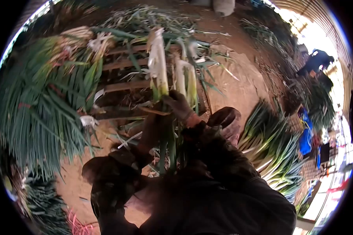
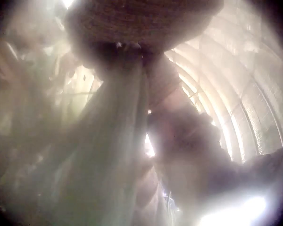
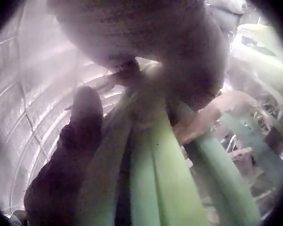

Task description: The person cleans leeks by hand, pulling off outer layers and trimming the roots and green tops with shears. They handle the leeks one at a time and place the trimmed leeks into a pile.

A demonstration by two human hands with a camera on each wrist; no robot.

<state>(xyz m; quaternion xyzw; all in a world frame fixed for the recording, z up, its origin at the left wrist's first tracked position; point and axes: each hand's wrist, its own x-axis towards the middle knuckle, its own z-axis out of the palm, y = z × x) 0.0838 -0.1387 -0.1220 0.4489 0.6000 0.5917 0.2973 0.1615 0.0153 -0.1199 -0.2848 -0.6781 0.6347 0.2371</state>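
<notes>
A thick long green onion [image 1: 157, 64] points its white end away from the body, its green leaves [image 3: 174, 179] running back toward the lap. My gloved right hand [image 1: 178, 105] grips it where white turns to green; in the right wrist view the glove [image 3: 146, 33] curls over the stalk. Close beside it, my left hand [image 1: 153, 121], dark and blurred in the head view, holds the same stalk, and leaves fan out below its glove [image 2: 141, 28]. A tan dry leaf strip [image 1: 155, 111] sticks out by the hands. More stalks [image 1: 190, 80] lie just to the right.
A wooden slatted rack [image 1: 123, 86] stands in front, with trimmings [image 1: 145, 19] heaped beyond. Green onions [image 1: 35, 117] are piled at left, and another pile [image 1: 274, 152] lies at right. Pink twine [image 1: 79, 223] is on the floor. Another person [image 1: 317, 62] bends far right.
</notes>
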